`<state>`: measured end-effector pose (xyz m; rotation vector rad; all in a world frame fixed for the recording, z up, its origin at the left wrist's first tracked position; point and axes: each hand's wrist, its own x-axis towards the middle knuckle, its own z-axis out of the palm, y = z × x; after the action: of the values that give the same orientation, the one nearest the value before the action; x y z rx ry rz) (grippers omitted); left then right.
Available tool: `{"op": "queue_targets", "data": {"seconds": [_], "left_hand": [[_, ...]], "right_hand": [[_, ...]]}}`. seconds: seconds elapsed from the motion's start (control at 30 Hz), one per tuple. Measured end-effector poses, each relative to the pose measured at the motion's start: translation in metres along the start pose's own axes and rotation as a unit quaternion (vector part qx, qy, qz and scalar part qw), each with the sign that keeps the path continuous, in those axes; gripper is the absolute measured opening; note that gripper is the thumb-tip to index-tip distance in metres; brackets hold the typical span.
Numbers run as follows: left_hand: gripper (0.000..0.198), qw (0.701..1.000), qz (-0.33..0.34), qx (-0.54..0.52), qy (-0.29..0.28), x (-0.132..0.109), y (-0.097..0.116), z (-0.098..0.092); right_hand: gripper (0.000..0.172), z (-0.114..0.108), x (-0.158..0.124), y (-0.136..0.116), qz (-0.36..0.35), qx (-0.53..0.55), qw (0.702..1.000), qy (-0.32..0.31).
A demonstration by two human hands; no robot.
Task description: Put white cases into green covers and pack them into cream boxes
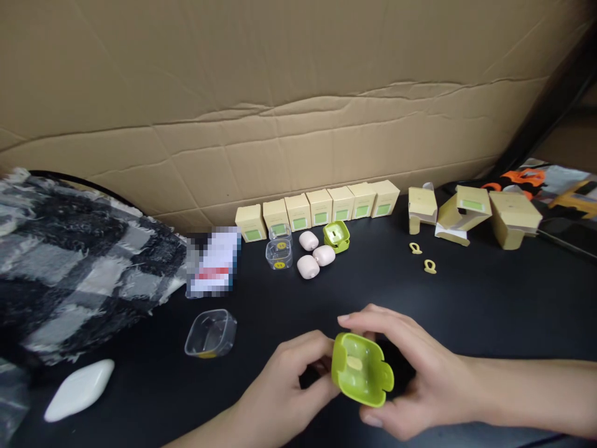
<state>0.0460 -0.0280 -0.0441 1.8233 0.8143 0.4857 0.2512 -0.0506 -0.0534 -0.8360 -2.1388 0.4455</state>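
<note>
A green plastic shell (368, 378) is tilted so that its hollow inside, with a pale yellow oval spot, faces the camera. My left hand (291, 379) grips its left side between thumb and fingers. Around its right side curves my right hand (415, 373), fingers apart, the thumb near the lower edge; whether it touches the shell is hard to tell. Beyond the hands lie several pale pink rounded pieces (308, 267) beside another green shell (336, 236). A clear plastic cup (211, 334) rests left of my left hand, and more clear cups (279, 254) stand farther back.
Small cream boxes (319, 207) stand in a row against the cardboard wall (280, 143). Opened boxes (466, 208) and yellow loops (430, 267) are at the right. A white object (79, 390) and checkered cloth (84, 267) lie at the left.
</note>
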Motion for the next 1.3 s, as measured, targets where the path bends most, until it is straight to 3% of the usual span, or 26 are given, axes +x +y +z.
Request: {"op": "queue_targets", "data": {"seconds": [0.13,0.23,0.43,0.63,0.7,0.83,0.97,1.13,1.3], "left_hand": [[0.015,0.994,0.085,0.067,0.002,-0.002,-0.001,-0.001],[0.015,0.986,0.11,0.127,0.018,-0.003,-0.003,0.0],[0.014,0.984,0.091,0.15,0.003,-0.001,-0.006,0.0],[0.012,0.983,0.025,0.184,0.001,0.0,-0.001,-0.001],[0.017,0.989,0.007,0.143,0.025,-0.002,-0.002,-0.001],[0.051,0.997,-0.015,-0.014,0.076,-0.008,-0.007,-0.004],[0.058,0.99,-0.027,-0.133,0.051,-0.009,-0.011,-0.005],[0.034,0.967,-0.044,-0.238,0.081,0.0,-0.008,-0.003],[0.033,0.928,-0.067,-0.336,0.144,0.003,-0.003,-0.006]], "right_hand": [[0.057,0.003,-0.005,0.005,-0.029,0.032,0.999,-0.017],[0.056,0.005,-0.006,0.008,-0.044,0.033,0.998,-0.014],[0.052,0.006,-0.004,0.009,-0.058,0.04,0.997,-0.008],[0.051,0.003,-0.004,0.008,-0.037,0.021,0.999,-0.017],[0.053,0.002,-0.003,0.008,-0.013,0.008,1.0,-0.01],[0.061,0.003,-0.001,0.006,0.028,-0.011,0.999,0.013],[0.049,0.0,0.005,0.003,-0.028,-0.061,0.997,-0.035],[0.056,-0.018,0.032,0.005,-0.069,-0.13,0.988,-0.048],[0.032,-0.034,0.076,0.023,-0.058,-0.19,0.977,-0.08]]}}
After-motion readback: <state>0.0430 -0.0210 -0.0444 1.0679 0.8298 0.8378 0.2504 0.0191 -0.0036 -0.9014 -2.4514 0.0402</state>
